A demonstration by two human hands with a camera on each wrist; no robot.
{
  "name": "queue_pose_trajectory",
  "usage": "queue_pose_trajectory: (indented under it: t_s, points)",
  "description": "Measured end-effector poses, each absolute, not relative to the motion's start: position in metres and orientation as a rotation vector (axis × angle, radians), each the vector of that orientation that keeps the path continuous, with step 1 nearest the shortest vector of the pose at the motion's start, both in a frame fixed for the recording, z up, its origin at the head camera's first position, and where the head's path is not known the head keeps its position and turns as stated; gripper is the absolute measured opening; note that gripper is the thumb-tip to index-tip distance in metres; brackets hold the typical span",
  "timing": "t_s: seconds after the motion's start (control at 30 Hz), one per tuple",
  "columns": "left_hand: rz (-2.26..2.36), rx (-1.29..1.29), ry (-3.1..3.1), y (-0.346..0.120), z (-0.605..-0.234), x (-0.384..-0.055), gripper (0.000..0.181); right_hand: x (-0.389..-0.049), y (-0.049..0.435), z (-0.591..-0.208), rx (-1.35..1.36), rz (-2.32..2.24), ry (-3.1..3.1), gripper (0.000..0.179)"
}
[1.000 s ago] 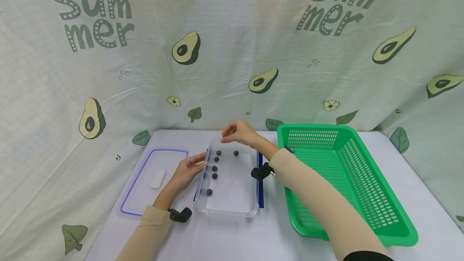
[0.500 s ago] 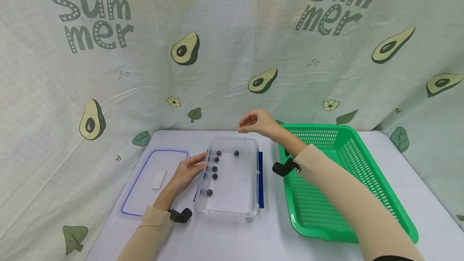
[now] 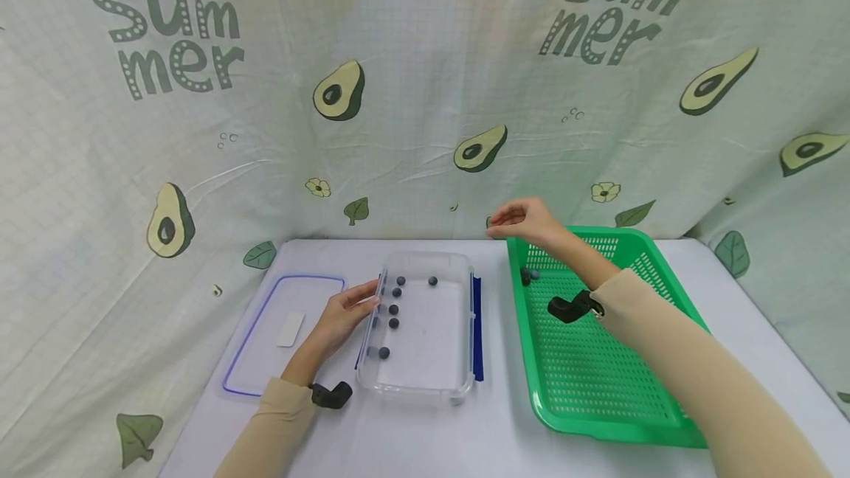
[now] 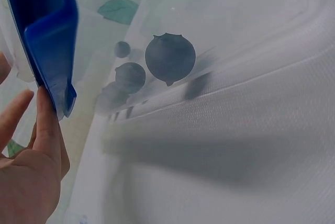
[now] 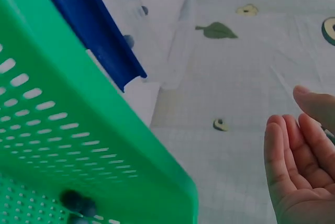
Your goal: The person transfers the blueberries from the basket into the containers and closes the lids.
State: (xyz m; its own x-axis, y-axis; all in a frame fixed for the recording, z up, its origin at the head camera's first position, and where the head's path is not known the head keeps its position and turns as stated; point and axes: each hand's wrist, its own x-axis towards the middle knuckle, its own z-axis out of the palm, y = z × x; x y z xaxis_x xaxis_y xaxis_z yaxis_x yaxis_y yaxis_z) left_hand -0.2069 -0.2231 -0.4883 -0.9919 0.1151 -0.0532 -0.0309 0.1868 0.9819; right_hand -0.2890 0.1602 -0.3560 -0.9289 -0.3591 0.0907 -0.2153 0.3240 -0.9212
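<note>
A clear plastic box (image 3: 425,392) with blue latches stands mid-table. Several blueberries (image 4: 170,59) lie inside, mostly along its left side, with one farther right near the back. My left hand (image 3: 341,313) touches the box's left side; in the left wrist view its extended fingers rest against a blue latch (image 4: 49,41). Empty and loosely bent, my right hand (image 3: 527,220) hovers above the back left corner of the green basket (image 3: 531,367). In that basket, a few blueberries (image 5: 78,203) sit by the left wall.
Left of the box, a clear lid (image 3: 255,349) with a blue seal lies flat, with a white rectangle (image 3: 291,329) on it. The basket's raised rim stands to the right of the box. A patterned curtain (image 3: 412,94) hangs behind the table.
My right hand has moved rightward from above the box's back edge to the basket's back left corner, uncovering the blueberries there. The left hand and the box have stayed put.
</note>
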Motion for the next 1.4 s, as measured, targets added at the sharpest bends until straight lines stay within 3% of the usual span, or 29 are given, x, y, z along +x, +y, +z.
queue_pose_trajectory:
  t_s: [0.37, 0.67, 1.17, 1.4]
  points:
    - [1.921, 0.091, 2.321, -0.223, -0.487, -0.205, 0.054, -0.284, 0.208, -0.393, -0.329, -1.673, 2.547, 0.038]
    - [1.962, 0.107, 2.304, -0.224, -0.489, -0.207, 0.052, -0.287, 0.233, -0.438, -0.191, -1.545, 2.775, 0.033]
    - [1.957, 0.112, 2.294, -0.224, -0.488, -0.207, 0.053, -0.284, 0.237, -0.478, -0.059, -1.452, 2.904, 0.028]
    - [1.957, 0.096, 2.306, -0.224, -0.49, -0.208, 0.052, -0.282, 0.232, -0.49, -0.119, -1.429, 2.945, 0.027]
